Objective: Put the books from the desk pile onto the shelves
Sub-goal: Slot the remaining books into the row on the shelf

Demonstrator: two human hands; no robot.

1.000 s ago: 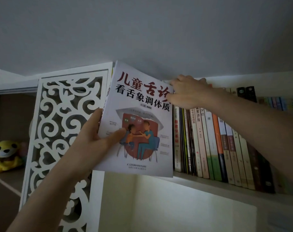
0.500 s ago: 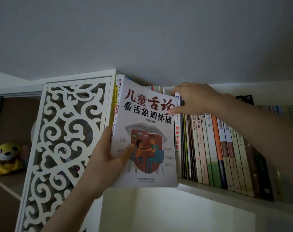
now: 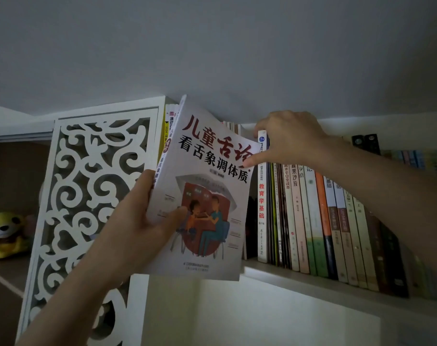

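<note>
- The left hand [image 3: 140, 221], coming up from the lower left of the frame, grips a white paperback with red and black Chinese title lettering and a drawing of two seated figures [image 3: 207, 196] — thumb curled across the front cover, the other fingers hidden behind the spine edge.
- The paperback is tilted, its top leaning left, in the centre of the frame. Its lower edge hangs in front of the white shelf board [image 3: 312, 283], and its right edge overlaps the gap at the left end of the row.
- The right hand [image 3: 289, 138], reaching in from the right of the frame, has its fingers curled over the top of a white-spined book with red characters [image 3: 261, 208], thumb pointing down-left and touching the paperback's upper right corner.
- A row of upright books with pale, green, orange and dark spines [image 3: 337, 226] fills the shelf board to the right of centre, leaning slightly.
- Behind the paperback, at upper centre, stands a yellow-spined book [image 3: 166, 131] beside a white fretwork panel with scroll cut-outs [image 3: 87, 196].
- At the left edge — a yellow plush toy [image 3: 2, 233] on a brown lower shelf.
</note>
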